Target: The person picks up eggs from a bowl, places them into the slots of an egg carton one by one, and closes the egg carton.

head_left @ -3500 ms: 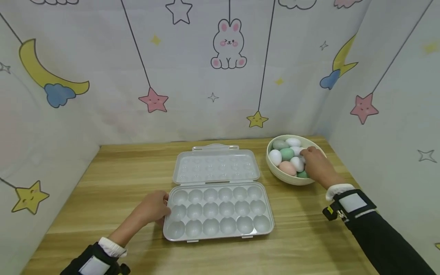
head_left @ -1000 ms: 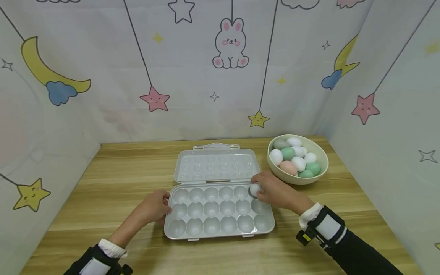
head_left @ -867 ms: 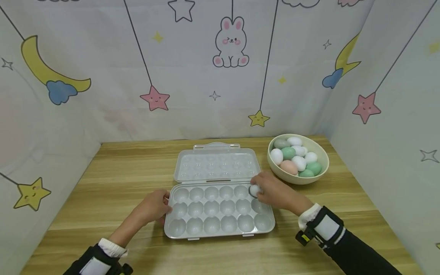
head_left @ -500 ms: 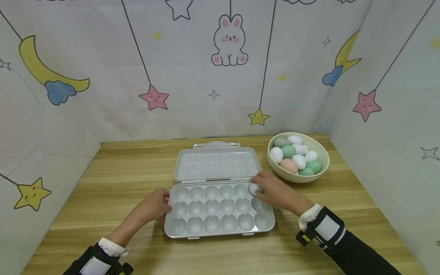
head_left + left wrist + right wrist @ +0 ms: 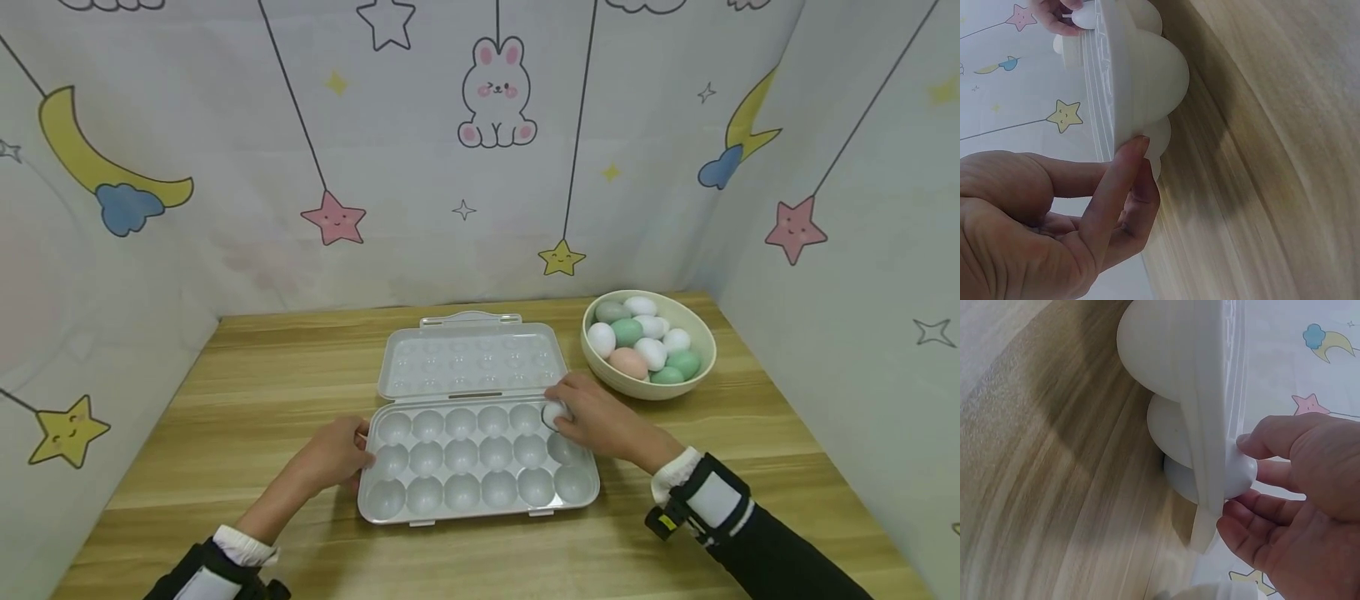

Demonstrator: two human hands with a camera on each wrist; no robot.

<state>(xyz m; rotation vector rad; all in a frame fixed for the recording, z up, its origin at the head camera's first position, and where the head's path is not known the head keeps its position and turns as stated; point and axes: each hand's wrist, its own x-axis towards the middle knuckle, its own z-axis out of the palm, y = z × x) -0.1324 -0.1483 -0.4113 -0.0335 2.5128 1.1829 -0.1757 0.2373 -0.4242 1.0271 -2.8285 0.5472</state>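
Plastic tray (image 5: 480,467), smooth and see-through grey, lies open on the striped wooden table (image 5: 285,375), its round cups like little bowls. The right hand (image 5: 600,421) pinches a shiny white egg (image 5: 555,413) between thumb and fingers over the far right corner cup. The left hand (image 5: 333,454) holds the tray's left edge with curled fingers. The round cream bowl (image 5: 697,367) of white, green and pink eggs shows only from the head. The right wrist view shows the bumpy underside of the tray and the egg at its rim (image 5: 1210,462). The left wrist view shows a fingertip (image 5: 1138,145) pressing the rim.
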